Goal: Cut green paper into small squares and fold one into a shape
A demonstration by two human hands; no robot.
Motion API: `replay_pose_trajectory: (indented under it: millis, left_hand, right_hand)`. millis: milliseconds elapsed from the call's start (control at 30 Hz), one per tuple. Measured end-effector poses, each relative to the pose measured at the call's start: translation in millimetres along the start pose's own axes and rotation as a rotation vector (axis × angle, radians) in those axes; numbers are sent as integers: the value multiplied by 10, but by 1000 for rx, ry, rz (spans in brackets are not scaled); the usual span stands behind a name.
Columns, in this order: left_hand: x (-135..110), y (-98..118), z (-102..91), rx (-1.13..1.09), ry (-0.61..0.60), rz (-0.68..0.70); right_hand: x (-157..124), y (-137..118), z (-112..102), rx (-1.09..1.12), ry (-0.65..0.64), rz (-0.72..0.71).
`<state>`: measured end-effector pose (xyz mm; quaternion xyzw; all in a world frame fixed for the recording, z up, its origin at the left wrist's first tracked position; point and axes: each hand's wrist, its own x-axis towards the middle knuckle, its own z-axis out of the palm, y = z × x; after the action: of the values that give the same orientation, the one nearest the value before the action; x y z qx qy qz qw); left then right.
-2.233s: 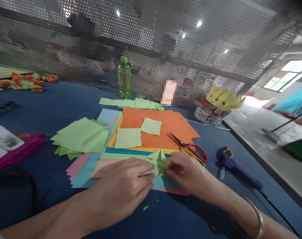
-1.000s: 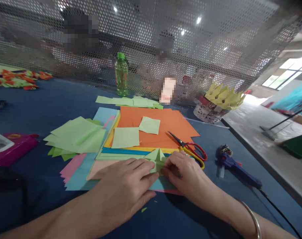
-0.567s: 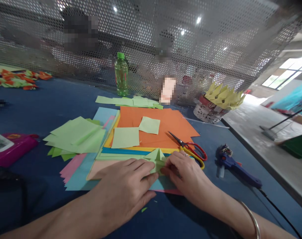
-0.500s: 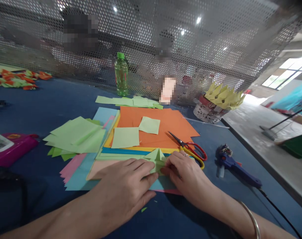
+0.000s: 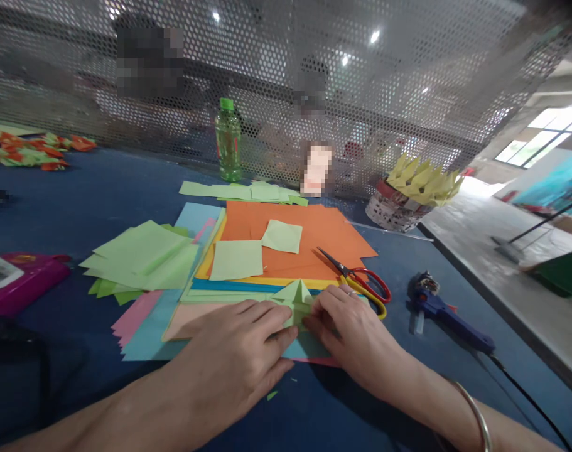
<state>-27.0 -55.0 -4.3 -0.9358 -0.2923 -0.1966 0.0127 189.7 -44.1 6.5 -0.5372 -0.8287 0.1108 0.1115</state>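
Both hands meet at a small folded piece of light green paper (image 5: 299,302), whose pointed top faces away from me. My left hand (image 5: 248,342) is closed on its left side, thumb and fingers together. On the right side, my right hand (image 5: 346,323) pinches the paper; its fingertips partly cover the edge. Under the hands lies a stack of coloured sheets, with orange paper (image 5: 323,232) on top and blue paper (image 5: 149,342) beneath. Two light green squares (image 5: 237,259) rest on the orange sheet. Scissors (image 5: 356,276) with red and yellow handles lie just beyond my right hand.
Loose green sheets (image 5: 139,254) lie left of the stack, near a magenta device (image 5: 26,282). A blue glue gun (image 5: 450,320) with a cord lies right. Behind stand a green bottle (image 5: 228,144), paper strips (image 5: 248,191) and a basket with yellow paper points (image 5: 393,207), before a perforated metal screen (image 5: 267,81).
Almost nothing differs. Both hands keep their hold on the folded green paper in the same place; the whole view has shifted very slightly.
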Motion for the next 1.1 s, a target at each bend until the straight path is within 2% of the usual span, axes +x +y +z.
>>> replay_pose_trajectory:
  millis: [200,567,767,933,1100]
  left_hand:
    - [19,17,-19,10,17,6]
    - [4,-18,26,-15,29,11]
    - [-5,-12,26,-8,43,11]
    - [-20,-16,42,0,46,4]
    - [-10,-5,25,10,34,12]
  right_hand:
    - [16,43,13,19,40,11]
    - [58,78,-63,66,-18,6]
    - [32,162,-139,167,-35,-14]
    - [12,111,-105,191,18,44]
    - [32,23,2,114,77,123]
